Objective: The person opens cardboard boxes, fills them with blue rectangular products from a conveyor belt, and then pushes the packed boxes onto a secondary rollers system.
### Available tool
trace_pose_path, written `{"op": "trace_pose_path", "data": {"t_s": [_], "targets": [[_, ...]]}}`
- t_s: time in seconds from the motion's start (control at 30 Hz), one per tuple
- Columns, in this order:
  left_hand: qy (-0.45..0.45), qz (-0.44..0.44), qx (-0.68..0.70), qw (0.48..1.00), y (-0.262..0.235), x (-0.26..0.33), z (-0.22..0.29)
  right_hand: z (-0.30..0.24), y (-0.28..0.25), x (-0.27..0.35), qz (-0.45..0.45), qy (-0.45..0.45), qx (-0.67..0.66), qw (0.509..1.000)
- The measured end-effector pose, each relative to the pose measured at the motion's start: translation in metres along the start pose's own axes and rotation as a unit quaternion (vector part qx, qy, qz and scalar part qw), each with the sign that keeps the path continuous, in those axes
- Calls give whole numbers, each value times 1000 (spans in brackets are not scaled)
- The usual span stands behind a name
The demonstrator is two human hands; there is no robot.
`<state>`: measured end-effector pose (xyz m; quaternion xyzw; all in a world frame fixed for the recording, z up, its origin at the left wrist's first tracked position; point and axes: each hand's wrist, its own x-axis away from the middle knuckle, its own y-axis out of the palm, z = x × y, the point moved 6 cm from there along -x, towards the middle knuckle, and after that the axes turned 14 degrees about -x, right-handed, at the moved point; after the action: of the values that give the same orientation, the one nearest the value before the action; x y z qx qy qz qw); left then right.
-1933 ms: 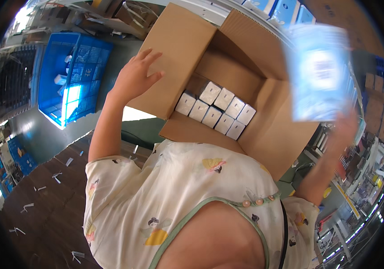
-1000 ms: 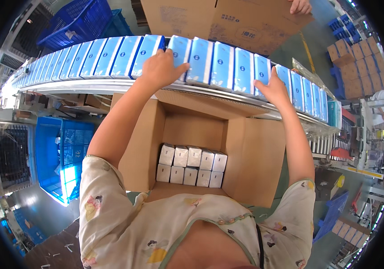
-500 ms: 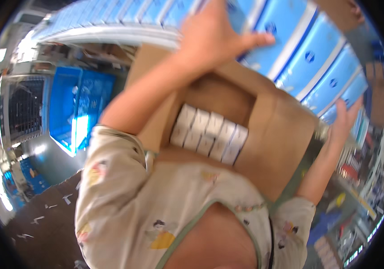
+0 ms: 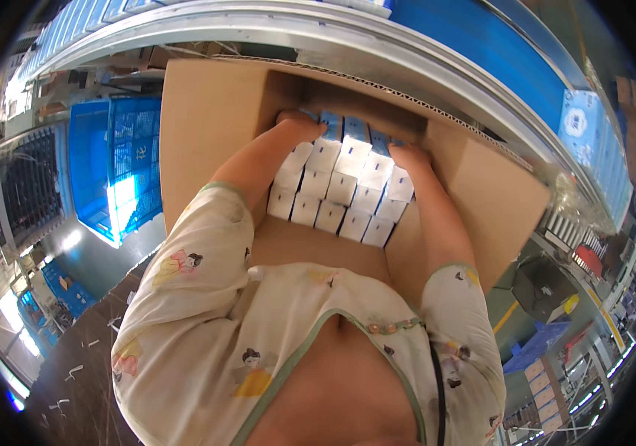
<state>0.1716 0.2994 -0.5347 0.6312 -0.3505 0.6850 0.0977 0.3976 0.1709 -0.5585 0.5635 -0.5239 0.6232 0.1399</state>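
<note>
We have both hands inside an open cardboard box (image 4: 210, 141). The left hand (image 4: 300, 128) sits at the left end of the farthest row of paper packs (image 4: 322, 156), and the right hand (image 4: 412, 157) at its right end. Most of the fingers are hidden by the packs and the box, so we cannot tell whether they are spread or pinching. The packs lie in rows in the box, white ends toward us, blue sides showing between our hands. Beyond the box runs a blue conveyor belt (image 4: 474, 44); a blue crate (image 4: 140, 134) stands to our left.
</note>
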Motion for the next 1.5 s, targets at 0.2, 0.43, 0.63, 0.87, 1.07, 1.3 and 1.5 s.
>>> {"op": "trace_pose_path", "data": {"t_s": [0.2,0.43,0.63,0.87,1.07,1.3,1.5], "targets": [[127,81,16,988,-14,-6,51,-36,37,-85,2,-241,-62,969],[355,413,167,822,-108,183,10,-74,-35,87,-187,-261,-170,932],[-184,756,13,628,-221,283,-162,-106,-216,272,-114,-454,-368,804],[-28,624,115,773,-258,246,-98,-92,-290,185,294,-348,-267,849],[88,490,293,816,-278,196,-92,-110,-293,149,308,-367,-328,814],[186,650,280,682,-264,281,-71,-95,-302,251,352,-412,-397,741],[186,615,308,702,-118,343,-42,-29,-179,330,297,-426,-483,705]]}}
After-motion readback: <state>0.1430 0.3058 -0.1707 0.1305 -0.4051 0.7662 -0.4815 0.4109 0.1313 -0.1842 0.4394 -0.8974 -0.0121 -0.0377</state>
